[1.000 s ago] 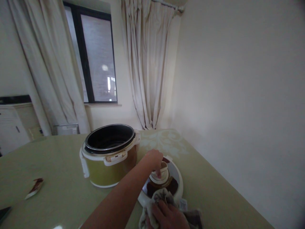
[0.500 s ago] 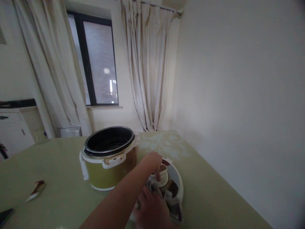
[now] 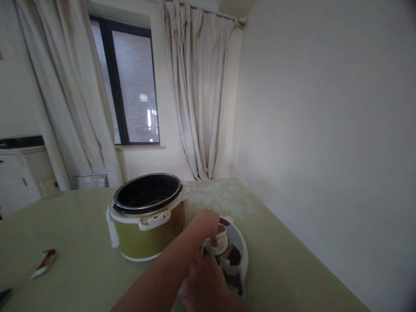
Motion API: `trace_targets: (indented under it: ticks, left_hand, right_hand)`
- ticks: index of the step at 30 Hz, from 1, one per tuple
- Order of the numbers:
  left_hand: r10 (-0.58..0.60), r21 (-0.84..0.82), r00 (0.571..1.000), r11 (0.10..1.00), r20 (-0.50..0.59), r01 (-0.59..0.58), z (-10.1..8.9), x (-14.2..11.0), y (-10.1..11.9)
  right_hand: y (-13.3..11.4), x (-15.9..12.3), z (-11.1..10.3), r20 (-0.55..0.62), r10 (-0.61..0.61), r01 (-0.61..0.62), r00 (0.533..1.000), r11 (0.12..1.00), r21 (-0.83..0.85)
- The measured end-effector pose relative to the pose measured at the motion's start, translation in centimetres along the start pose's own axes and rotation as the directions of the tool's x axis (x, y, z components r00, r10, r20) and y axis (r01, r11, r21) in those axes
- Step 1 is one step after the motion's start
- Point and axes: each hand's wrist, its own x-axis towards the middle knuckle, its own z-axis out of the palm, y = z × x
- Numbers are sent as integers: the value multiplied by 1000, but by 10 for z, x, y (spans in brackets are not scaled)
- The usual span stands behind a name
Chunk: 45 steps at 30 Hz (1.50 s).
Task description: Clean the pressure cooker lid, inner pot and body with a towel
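The round lid (image 3: 238, 236) of an electric pressure cooker lies on the table, white-rimmed with a grey and brown top. My left hand (image 3: 209, 223) reaches across and is closed on the cream handle (image 3: 221, 238) in the lid's middle. Just below it, my right hand (image 3: 204, 277) is closed on a grey patterned cloth (image 3: 233, 277), pressing it against the near side of the lid. The right fingertips are partly hidden by the cloth and the left arm. To the left stands the green and white cooker body (image 3: 139, 236), its black inner pot (image 3: 147, 193) uncovered.
The table (image 3: 84, 268) has a pale green cover. A stained, crumpled scrap (image 3: 44, 262) lies at the left, and a dark object's corner (image 3: 4, 297) shows near the lower left edge. A wall (image 3: 325, 151) runs along the table's right side; curtains (image 3: 198, 86) hang behind.
My left hand stays on the handle. My right hand has shifted slightly with the cloth along the lid's near side. The view has turned a little to the right.
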Motion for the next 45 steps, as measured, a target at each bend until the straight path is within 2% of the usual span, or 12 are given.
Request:
trace_targets:
  ticks: [2,6,10,14,17,22,24,29,36,38,43,45]
  left_hand:
    - [15,-25,1000,1000,-7,-15,2,-3,-4]
    - [66,-86,998,994,-22,-68,10,-7,-13]
    - [108,-129,993,985,-42,-113,16,-9,-17]
    - [124,-164,990,977,-67,-133,21,-8,-19]
    - [102,-163,990,980,-95,-117,26,-10,-20]
    - [69,-128,988,988,-142,-87,31,-16,-18]
    - [68,-121,987,989,-142,-86,30,-17,-17]
    - [72,-109,989,990,-126,-86,26,-19,-17]
    - [83,-38,979,995,-186,-92,34,-28,-16]
    - [88,-19,979,996,-184,-93,34,-28,-16]
    - [78,20,979,997,-191,-76,32,-24,-9]
    - [73,34,970,997,-232,-66,37,-23,-2]
  right_hand:
    - [14,-39,-13,-31,-60,58,998,997,-54]
    - [55,-96,-62,90,134,-139,987,989,47]
    - [114,-88,-98,175,560,-582,809,806,110]
    - [161,-57,-96,157,689,-704,708,706,80]
    - [154,-56,-92,142,697,-709,703,702,67]
    - [107,-77,-97,201,461,-477,865,878,40]
    - [112,-70,-100,212,457,-474,864,879,38]
    - [147,-38,-99,166,641,-633,750,767,-105]
    - [91,-73,-100,210,401,-411,892,912,6]
    - [100,-70,-100,190,440,-453,878,891,28]
    - [138,-42,-98,108,673,-669,732,740,-72]
    - [126,-47,-98,111,655,-649,748,756,-90]
